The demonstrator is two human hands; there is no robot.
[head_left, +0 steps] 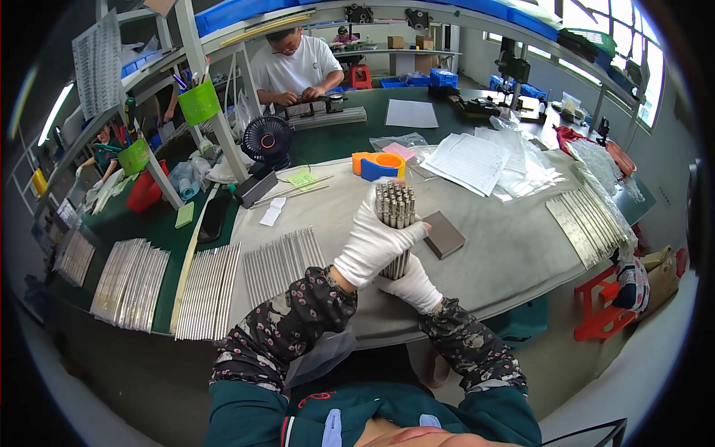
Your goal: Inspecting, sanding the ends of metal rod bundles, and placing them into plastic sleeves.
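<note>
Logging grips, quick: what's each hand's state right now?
Left hand: closed around a metal rod bundle, upper part.
Right hand: holding the bundle's lower end.

The rods (395,204) look like shiny metal, the gloves (370,244) matt cloth.

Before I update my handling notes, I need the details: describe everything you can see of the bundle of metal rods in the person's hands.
The bundle of metal rods is a tight cluster of slim, silvery-grey pieces, shiny like bare metal, with stepped, narrowed upper ends. It stands roughly upright above the table. The white-gloved left hand wraps its upper part; the right hand clasps it lower down. The lower end is hidden, so whether it touches the table cannot be told.
</note>
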